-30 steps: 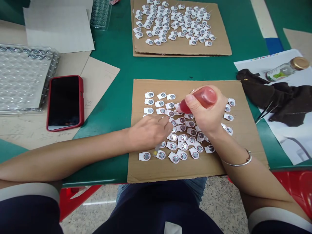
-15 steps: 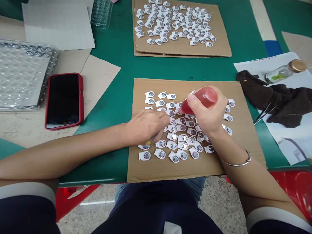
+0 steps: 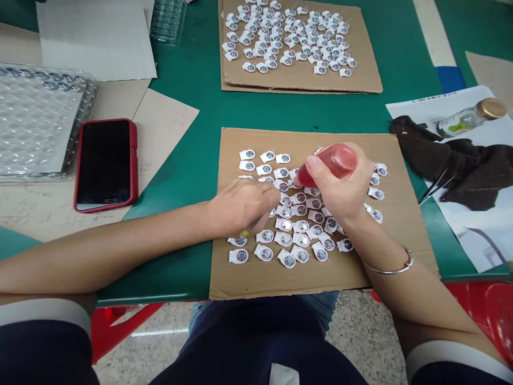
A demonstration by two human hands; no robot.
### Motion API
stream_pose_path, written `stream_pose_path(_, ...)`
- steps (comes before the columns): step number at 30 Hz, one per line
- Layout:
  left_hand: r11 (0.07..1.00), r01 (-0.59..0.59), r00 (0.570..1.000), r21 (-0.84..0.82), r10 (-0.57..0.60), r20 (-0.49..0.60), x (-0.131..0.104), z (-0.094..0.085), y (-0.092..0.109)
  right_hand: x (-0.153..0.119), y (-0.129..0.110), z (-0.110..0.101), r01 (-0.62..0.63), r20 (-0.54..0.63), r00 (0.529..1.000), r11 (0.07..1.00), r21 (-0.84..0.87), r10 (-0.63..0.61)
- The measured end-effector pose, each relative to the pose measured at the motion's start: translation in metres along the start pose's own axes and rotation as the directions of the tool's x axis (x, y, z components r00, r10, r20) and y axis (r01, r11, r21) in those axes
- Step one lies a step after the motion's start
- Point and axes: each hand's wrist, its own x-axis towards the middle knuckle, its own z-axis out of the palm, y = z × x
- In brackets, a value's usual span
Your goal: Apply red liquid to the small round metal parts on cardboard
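My right hand (image 3: 347,182) is wrapped round a red squeeze bottle (image 3: 332,163), its narrow tip pointing down and left among small white tags with round metallic centres (image 3: 284,224). My left hand (image 3: 244,208) is closed, palm down, over the left part of the cardboard sheet (image 3: 385,256). From under it sticks out a thin tool with a yellowish end (image 3: 245,234); the rest is hidden by the fingers. Both hands are close together near the middle of the sheet, where several tags lie in loose rows.
A second cardboard stack (image 3: 300,85) bears more tags at the back. On the left are a red-cased phone (image 3: 105,163) and bubble wrap (image 3: 32,123). To the right lie a dark cloth (image 3: 473,171), tweezers (image 3: 435,187) and a glass jar (image 3: 460,122) on paper.
The view has shifted very slightly. Both hands keep nearly the same place and the same hold.
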Motion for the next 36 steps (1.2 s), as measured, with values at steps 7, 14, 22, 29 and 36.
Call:
stream_pose_path(7,1.000,0.021,1.000,0.002,-0.021,0.007,0.003,-0.002,0.000,-0.001,-0.005,-0.002,0.038,-0.004,0.999,0.998,-0.043,-0.039)
stream_pose_path(14,0.998,0.044,0.999,-0.035,-0.045,-0.020,0.004,-0.003,0.001,-0.001,-0.004,-0.003,0.059,-0.004,0.998,0.998,-0.016,-0.059)
stream_pose_path(22,0.980,0.013,0.997,-0.197,-0.027,-0.066,0.004,-0.006,-0.006,-0.002,-0.007,-0.003,0.071,0.006,0.997,0.997,-0.039,-0.071)
stream_pose_path(29,0.960,0.006,0.991,-0.280,-0.044,-0.127,0.004,-0.003,-0.011,-0.003,-0.007,-0.003,0.066,0.000,0.998,0.997,-0.026,-0.066)
stream_pose_path(36,0.954,0.055,0.988,-0.296,-0.095,-0.123,0.005,-0.005,-0.013,-0.003,-0.006,-0.003,0.055,0.000,0.998,0.998,-0.044,-0.055)
